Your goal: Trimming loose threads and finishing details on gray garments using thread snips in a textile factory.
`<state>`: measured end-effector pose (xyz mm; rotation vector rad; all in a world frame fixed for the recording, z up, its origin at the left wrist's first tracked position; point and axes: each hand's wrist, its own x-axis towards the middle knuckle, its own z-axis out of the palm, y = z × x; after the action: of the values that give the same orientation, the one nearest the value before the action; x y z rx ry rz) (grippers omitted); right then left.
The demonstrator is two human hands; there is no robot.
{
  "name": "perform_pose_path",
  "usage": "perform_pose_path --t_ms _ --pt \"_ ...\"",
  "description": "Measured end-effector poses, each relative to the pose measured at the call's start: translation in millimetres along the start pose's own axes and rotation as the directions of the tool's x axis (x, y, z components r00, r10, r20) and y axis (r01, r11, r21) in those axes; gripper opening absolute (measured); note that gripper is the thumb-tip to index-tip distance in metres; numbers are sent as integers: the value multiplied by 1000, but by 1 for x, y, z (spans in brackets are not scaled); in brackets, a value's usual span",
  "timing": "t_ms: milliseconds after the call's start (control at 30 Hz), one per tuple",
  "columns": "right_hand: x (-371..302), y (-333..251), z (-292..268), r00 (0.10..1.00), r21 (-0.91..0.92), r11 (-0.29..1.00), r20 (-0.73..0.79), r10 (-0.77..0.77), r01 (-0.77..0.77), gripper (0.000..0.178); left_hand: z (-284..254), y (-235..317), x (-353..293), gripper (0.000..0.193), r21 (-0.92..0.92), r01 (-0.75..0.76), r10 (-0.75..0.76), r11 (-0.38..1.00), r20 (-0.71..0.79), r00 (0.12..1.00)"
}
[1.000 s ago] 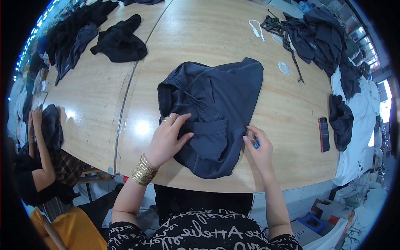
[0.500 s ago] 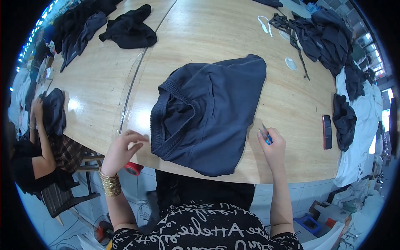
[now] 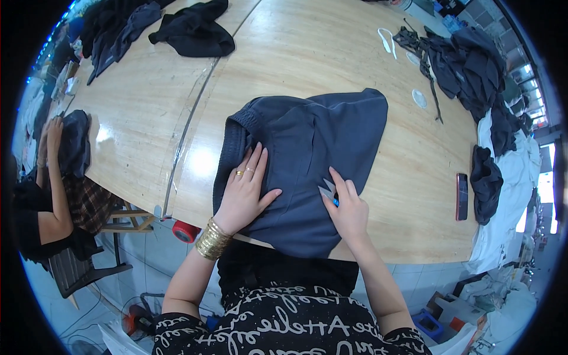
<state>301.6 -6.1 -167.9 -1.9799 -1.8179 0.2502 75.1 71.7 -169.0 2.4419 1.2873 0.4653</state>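
Observation:
A pair of dark blue-grey shorts (image 3: pixel 349 130) lies on the table in front of me, its gathered elastic waistband (image 3: pixel 232 139) toward the left. My left hand (image 3: pixel 242 192) rests on the waistband side, fingers stretched out and palm down, with rings and gold bangles showing. Over the right part of the shorts is my right hand (image 3: pixel 348 210), closed around small thread snips (image 3: pixel 327 190). Their two pointed blades stick out apart toward the upper left, and a bit of blue handle shows under the fingers. The index finger points forward along the cloth.
Black garments (image 3: pixel 195 32) lie at the far left, a dark garment pile (image 3: pixel 467 65) at the far right. A phone (image 3: pixel 461 197) sits near the right edge beside a dark cloth piece (image 3: pixel 486 184). At left, a co-worker's hands (image 3: pixel 52 142) touch a dark garment (image 3: pixel 74 142).
My left hand has moved right onto the waistband and flattened. My right hand has come left over the shorts with the snips. The shorts' opening now lies flatter.

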Motion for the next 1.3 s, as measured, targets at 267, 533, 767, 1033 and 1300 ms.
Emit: perform_pose_path --t_ms 267,533,767,1033,1300 --pt "-25 -5 -4 994 15 997 79 75 -76 65 -19 10 -6 56 -586 139 -211 798 -55 976" --pt "-28 -1 1 999 18 1000 24 -26 26 67 -12 9 0 60 -800 270 -411 536 32 911" --pt "-28 -5 3 1000 10 1000 14 -15 15 68 -6 -5 -3 60 -829 229 -392 511 13 920" --pt "-27 -10 -1 998 44 998 -11 54 -53 54 -40 1 -9 33 -583 461 -357 669 292 887" --pt "-16 -40 -35 993 583 811 -62 98 -44 25 -44 23 -9 12 -877 469 -306 106 420 854"
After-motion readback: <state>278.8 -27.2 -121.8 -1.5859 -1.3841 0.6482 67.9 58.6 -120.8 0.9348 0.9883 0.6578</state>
